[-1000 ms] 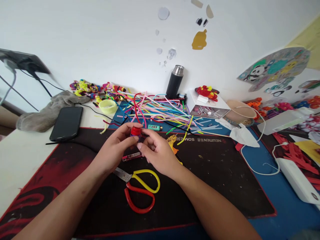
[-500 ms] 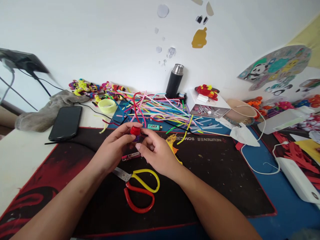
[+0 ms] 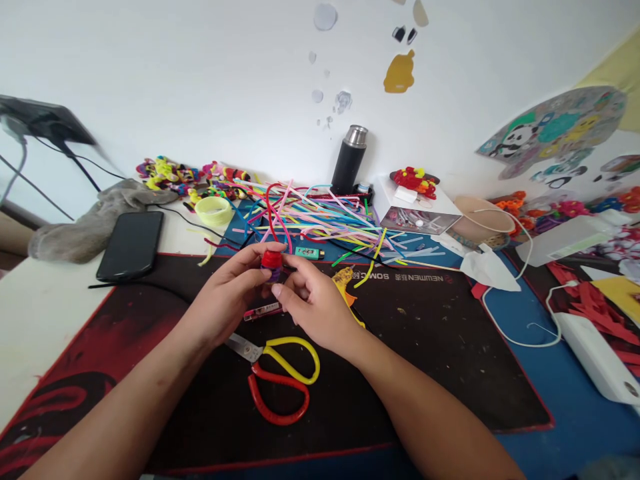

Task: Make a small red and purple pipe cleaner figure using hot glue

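Note:
Between my hands is a small red-and-purple piece point(image 3: 273, 260), bright red on top and purple below; its exact kind does not show. My left hand point(image 3: 225, 287) pinches it from the left with thumb and fingers. On the other side my right hand point(image 3: 317, 300) has its fingertips against it, thumb and fingers curled, which hides its lower part. Scissors point(image 3: 250, 350) with one yellow and one red handle lie below, their blade tips covered by my left wrist. A thin pink-and-dark packet point(image 3: 263, 311) lies just under my fingers.
Behind the hands lies a heap of coloured pipe cleaners point(image 3: 310, 213). A yellow glue gun point(image 3: 345, 287) is to the right on the dark mat point(image 3: 440, 360). A black phone point(image 3: 131, 245), a yellow tape roll point(image 3: 214, 211), a black flask point(image 3: 350, 160) and a white box point(image 3: 417, 207) stand around.
Almost nothing differs. My fingers have shifted slightly on the red-and-purple piece, and a little more of its purple part shows. The view has moved a touch.

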Tool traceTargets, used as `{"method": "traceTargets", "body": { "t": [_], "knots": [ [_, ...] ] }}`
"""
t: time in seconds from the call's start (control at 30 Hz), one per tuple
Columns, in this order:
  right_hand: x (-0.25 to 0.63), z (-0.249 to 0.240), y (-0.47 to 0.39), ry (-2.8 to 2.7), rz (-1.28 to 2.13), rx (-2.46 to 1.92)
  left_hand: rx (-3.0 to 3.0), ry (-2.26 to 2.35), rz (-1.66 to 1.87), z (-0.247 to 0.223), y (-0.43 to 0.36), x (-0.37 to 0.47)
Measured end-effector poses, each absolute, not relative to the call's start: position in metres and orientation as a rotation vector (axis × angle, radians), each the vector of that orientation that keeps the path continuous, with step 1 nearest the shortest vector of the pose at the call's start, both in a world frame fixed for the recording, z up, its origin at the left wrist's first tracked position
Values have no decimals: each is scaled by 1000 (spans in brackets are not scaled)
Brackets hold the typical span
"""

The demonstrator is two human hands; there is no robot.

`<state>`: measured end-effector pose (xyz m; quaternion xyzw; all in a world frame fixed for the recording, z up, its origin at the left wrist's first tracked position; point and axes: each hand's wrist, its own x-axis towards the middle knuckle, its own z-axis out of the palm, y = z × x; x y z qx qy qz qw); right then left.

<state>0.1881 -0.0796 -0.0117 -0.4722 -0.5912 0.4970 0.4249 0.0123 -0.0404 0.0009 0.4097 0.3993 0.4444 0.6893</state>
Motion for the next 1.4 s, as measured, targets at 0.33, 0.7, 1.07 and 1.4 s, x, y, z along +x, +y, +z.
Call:
{"method": "traceTargets", "body": {
  "t": [0.33, 0.7, 1.07, 1.4],
  "knots": [
    [189, -16, -79, -1433, 1245, -1150, 922, 868, 994, 1, -41, 12],
    [187, -11, -77, -1343, 1295, -1123, 1060, 816, 977, -7, -40, 7],
    [189, -9, -73, -1274, 1375, -1041, 1102, 821, 961, -8, -40, 8],
    [189, -9, -73, -1256, 1382, -1041, 1138, 797, 943, -11, -40, 6]
  ]
}}
